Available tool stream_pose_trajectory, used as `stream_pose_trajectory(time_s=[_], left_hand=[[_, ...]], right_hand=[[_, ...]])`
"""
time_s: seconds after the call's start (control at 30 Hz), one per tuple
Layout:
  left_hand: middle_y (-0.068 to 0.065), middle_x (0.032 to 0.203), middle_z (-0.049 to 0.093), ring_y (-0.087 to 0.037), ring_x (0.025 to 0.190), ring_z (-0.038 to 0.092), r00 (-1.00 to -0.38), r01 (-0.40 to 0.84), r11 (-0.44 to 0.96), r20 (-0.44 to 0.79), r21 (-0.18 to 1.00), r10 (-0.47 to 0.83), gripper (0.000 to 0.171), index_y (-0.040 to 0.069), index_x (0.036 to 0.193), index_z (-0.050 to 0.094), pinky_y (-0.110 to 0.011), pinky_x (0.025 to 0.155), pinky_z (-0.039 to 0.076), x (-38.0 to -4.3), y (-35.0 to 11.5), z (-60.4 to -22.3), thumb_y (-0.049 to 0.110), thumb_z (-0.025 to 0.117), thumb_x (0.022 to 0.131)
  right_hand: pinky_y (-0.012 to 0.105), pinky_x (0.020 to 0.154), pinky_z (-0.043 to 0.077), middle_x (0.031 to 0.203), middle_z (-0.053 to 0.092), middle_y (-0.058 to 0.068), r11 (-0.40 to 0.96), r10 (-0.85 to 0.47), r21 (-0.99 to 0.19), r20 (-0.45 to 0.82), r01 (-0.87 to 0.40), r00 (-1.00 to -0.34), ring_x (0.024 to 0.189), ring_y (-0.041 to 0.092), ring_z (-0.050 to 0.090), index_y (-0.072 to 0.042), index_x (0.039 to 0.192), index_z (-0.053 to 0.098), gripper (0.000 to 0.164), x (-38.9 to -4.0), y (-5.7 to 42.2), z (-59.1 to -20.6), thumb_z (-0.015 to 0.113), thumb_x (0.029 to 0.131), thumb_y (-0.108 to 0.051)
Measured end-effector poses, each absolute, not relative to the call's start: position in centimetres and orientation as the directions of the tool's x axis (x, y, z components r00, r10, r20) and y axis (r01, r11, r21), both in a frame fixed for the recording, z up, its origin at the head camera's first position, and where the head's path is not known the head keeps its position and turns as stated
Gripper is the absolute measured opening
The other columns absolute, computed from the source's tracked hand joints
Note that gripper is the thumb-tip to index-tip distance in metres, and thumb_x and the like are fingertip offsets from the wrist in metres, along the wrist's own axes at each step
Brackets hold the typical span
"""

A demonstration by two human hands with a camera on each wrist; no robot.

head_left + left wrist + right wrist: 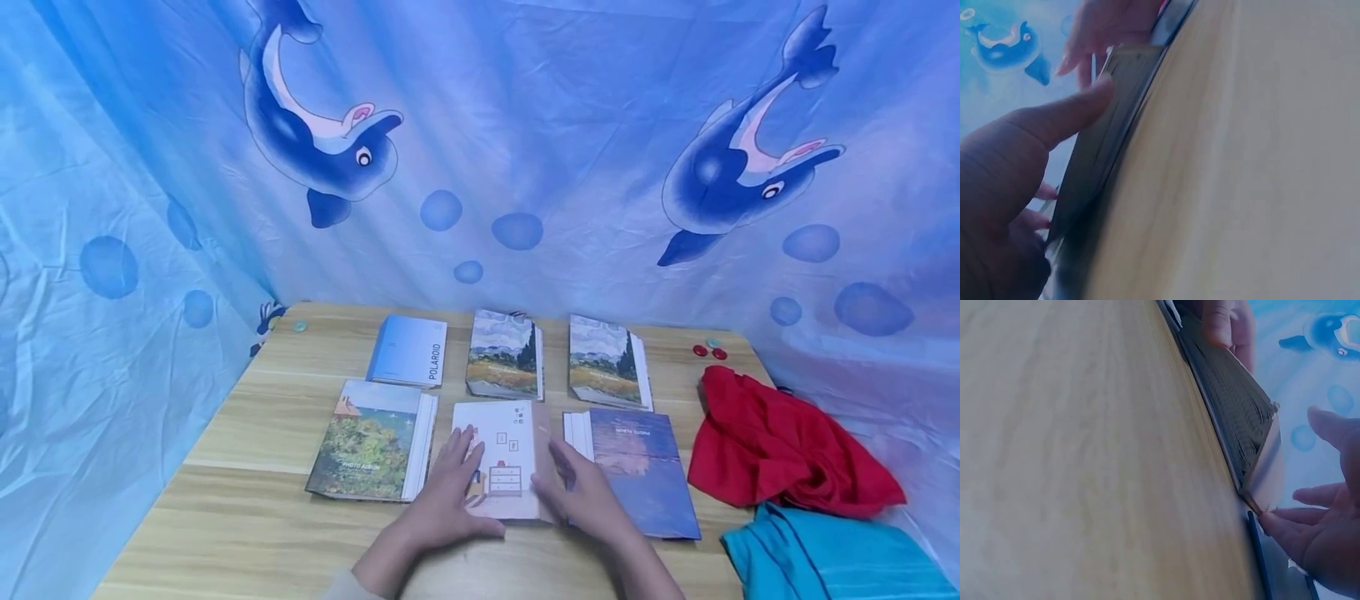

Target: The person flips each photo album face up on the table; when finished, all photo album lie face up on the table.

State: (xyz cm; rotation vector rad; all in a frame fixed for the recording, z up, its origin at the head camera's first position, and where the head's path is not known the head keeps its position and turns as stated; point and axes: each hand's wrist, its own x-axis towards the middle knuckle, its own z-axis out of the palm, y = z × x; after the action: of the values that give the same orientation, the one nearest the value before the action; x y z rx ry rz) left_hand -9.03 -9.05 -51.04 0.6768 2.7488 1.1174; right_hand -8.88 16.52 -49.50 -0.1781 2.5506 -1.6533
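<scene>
An album [506, 442] with a white cover, a drawing of a dresser and a pinkish spine lies on the table in front of me. My left hand [447, 490] rests over its left side, fingers fairly straight on the cover, the thumb stretched along the near edge. At the spine is my right hand [581, 492]. Its fingers touch the spine in the right wrist view, where the thumb stands apart from the album. The album's page edges [1225, 387] face the near side. Close by on the left is a garden-cover photo album [367, 442], and on the right a purple-blue photo album [637, 471].
Behind stand a blue POLAROID album [408, 350] and two landscape-cover albums [502, 354]. Red cloth [780, 442] and teal cloth [825, 558] lie at the right edge of the wooden table [217, 500]. Small red discs [708, 352] sit at the back right. A dolphin-print curtain [525, 125] hangs behind.
</scene>
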Motion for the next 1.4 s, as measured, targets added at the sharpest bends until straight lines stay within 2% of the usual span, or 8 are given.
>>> stream_pose_trajectory(time_s=[0.17, 0.4, 0.6, 0.83, 1.0, 1.13, 1.3, 1.4], left_hand=[[-0.017, 0.168, 0.009, -0.039, 0.154, 0.001, -0.906, 0.354, 0.634, 0.083, 0.688, 0.416, 0.123, -0.004, 0.154, 0.035, -0.062, 0.120, 0.010, -8.6, -8.4, -51.2, 0.056, 0.091, 0.062], [-0.019, 0.167, 0.015, -0.039, 0.153, 0.008, -0.921, 0.342, 0.647, 0.108, 0.681, 0.374, 0.111, -0.004, 0.151, 0.041, -0.058, 0.120, 0.013, -8.2, -7.9, -51.1, 0.046, 0.090, 0.064], [-0.018, 0.165, 0.022, -0.040, 0.152, 0.015, -0.934, 0.327, 0.633, 0.135, 0.702, 0.332, 0.101, 0.000, 0.147, 0.050, -0.058, 0.120, 0.017, -8.1, -7.6, -50.8, 0.042, 0.088, 0.064], [-0.010, 0.164, 0.031, -0.040, 0.150, 0.023, -0.940, 0.317, 0.551, 0.176, 0.772, 0.293, 0.093, 0.000, 0.142, 0.056, -0.060, 0.116, 0.026, -8.0, -8.3, -50.9, 0.036, 0.089, 0.063], [-0.012, 0.164, 0.030, -0.043, 0.150, 0.022, -0.933, 0.331, 0.507, 0.195, 0.796, 0.303, 0.090, 0.001, 0.144, 0.055, -0.062, 0.116, 0.026, -8.1, -8.7, -51.2, 0.035, 0.088, 0.068], [-0.012, 0.166, 0.025, -0.039, 0.151, 0.021, -0.919, 0.345, 0.504, 0.175, 0.792, 0.353, 0.092, 0.004, 0.148, 0.050, -0.059, 0.117, 0.025, -8.2, -9.0, -51.4, 0.037, 0.087, 0.071], [-0.012, 0.168, 0.019, -0.036, 0.151, 0.023, -0.895, 0.370, 0.528, 0.140, 0.764, 0.424, 0.099, 0.006, 0.154, 0.042, -0.057, 0.117, 0.029, -8.4, -9.3, -51.1, 0.043, 0.086, 0.073], [-0.012, 0.168, 0.018, -0.038, 0.150, 0.026, -0.888, 0.374, 0.528, 0.131, 0.763, 0.440, 0.102, 0.006, 0.155, 0.040, -0.059, 0.115, 0.031, -8.6, -9.3, -51.0, 0.045, 0.086, 0.073]], right_hand=[[0.048, 0.110, 0.042, 0.148, 0.048, 0.028, 0.281, -0.094, -0.960, -0.049, 0.021, -0.994, 0.134, 0.042, 0.050, 0.003, 0.150, 0.042, 0.074, -9.2, 16.4, -49.7, 0.076, 0.092, -0.026], [0.047, 0.112, 0.041, 0.145, 0.050, 0.028, 0.221, -0.041, -0.971, -0.097, 0.086, -0.994, 0.136, 0.040, 0.049, 0.005, 0.148, 0.044, 0.073, -8.8, 15.5, -49.4, 0.076, 0.092, -0.029], [0.044, 0.108, 0.046, 0.143, 0.053, 0.028, 0.216, -0.002, -0.971, -0.101, 0.098, -0.995, 0.133, 0.040, 0.052, 0.004, 0.147, 0.046, 0.070, -9.1, 15.2, -49.8, 0.075, 0.093, -0.029], [0.047, 0.102, 0.052, 0.134, 0.060, 0.028, 0.277, 0.033, -0.957, -0.084, 0.090, -0.996, 0.123, 0.040, 0.060, 0.005, 0.141, 0.053, 0.058, -9.3, 15.1, -50.0, 0.074, 0.094, -0.023], [0.038, 0.087, 0.060, 0.127, 0.064, 0.027, 0.241, 0.020, -0.965, -0.102, 0.104, -0.995, 0.111, 0.037, 0.067, 0.005, 0.143, 0.051, 0.061, -9.3, 14.9, -49.9, 0.074, 0.094, -0.023], [0.030, 0.076, 0.061, 0.121, 0.067, 0.024, 0.173, 0.007, -0.977, -0.123, 0.123, -0.992, 0.101, 0.030, 0.069, 0.007, 0.146, 0.046, 0.067, -9.3, 14.7, -49.7, 0.074, 0.094, -0.024], [0.033, 0.069, 0.063, 0.107, 0.070, 0.015, 0.102, 0.006, -0.983, -0.151, 0.151, -0.988, 0.088, 0.025, 0.070, 0.006, 0.144, 0.050, 0.062, -9.4, 14.6, -49.6, 0.075, 0.093, -0.019], [0.035, 0.068, 0.063, 0.105, 0.068, 0.014, 0.071, 0.000, -0.986, -0.152, 0.152, -0.988, 0.087, 0.024, 0.070, 0.005, 0.143, 0.051, 0.058, -9.5, 14.7, -49.4, 0.074, 0.094, -0.017]])
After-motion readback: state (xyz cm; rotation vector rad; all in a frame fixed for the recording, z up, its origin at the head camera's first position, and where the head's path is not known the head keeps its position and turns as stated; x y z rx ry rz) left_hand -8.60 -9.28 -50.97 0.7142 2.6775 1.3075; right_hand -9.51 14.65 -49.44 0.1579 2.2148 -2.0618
